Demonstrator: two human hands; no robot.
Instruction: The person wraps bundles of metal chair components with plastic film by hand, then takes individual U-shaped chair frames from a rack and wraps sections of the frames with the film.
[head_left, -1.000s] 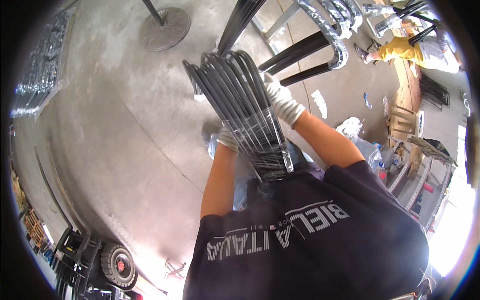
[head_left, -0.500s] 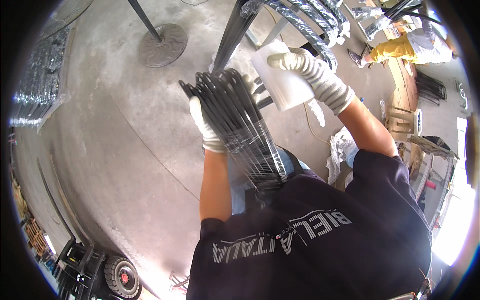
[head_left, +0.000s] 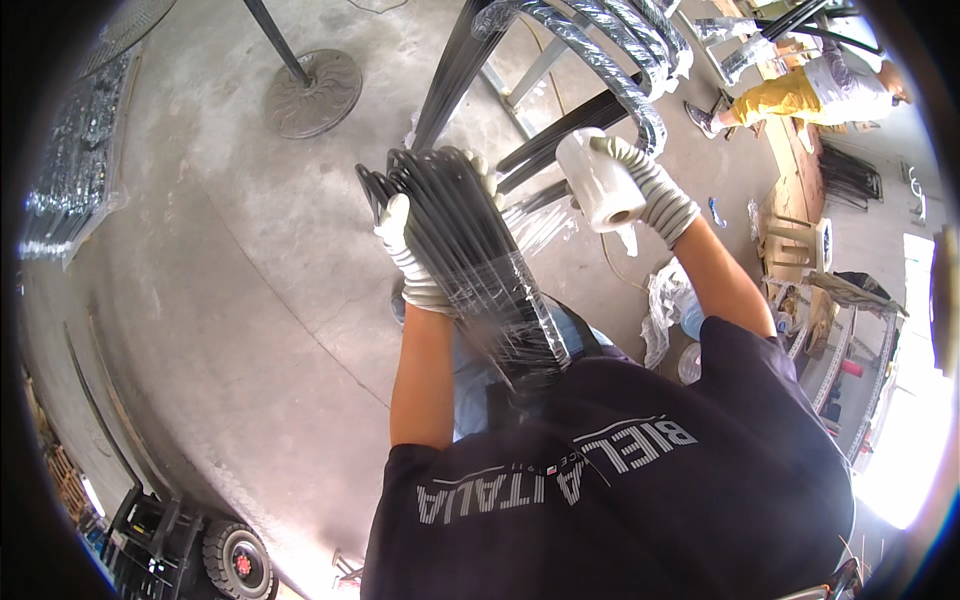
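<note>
- The grey floor (head_left: 250, 390) was the biggest thing, and its far parts curved away into the dark rim.
- A forklift (head_left: 165, 545) stood low on the left. The edge cut it off, so only a wheel and some front parts showed.
- Another person in yellow trousers (head_left: 775, 98) was far off at the top right.
- More tubes wrapped in shiny plastic (head_left: 640, 105) stood past the hands, cut off at the top.
- The bundle of black bent tubes (head_left: 440, 205) was in the middle, in front of the body. It ran slanting, with its bent ends up and to the left, and its other end by the dark shirt (head_left: 620, 480). What held up that low end was hard to see. Clear film went round its lower part.
- The roll of clear film (head_left: 598, 180) was just right of the bundle, apart from it, leaning nearly the same way. Its open end faced down toward the body.
- The left hand (head_left: 410, 260) was curled round the bundle, thumb on one side, fingertips on the other. Its palm was hidden.
- The right hand (head_left: 645, 185), nearer the roll, squeezed it from the right. Its underneath fingers were mostly hidden.
- Thin white streaks (head_left: 540, 230) showed between bundle and roll. I could not tell if they were stretched film.
</note>
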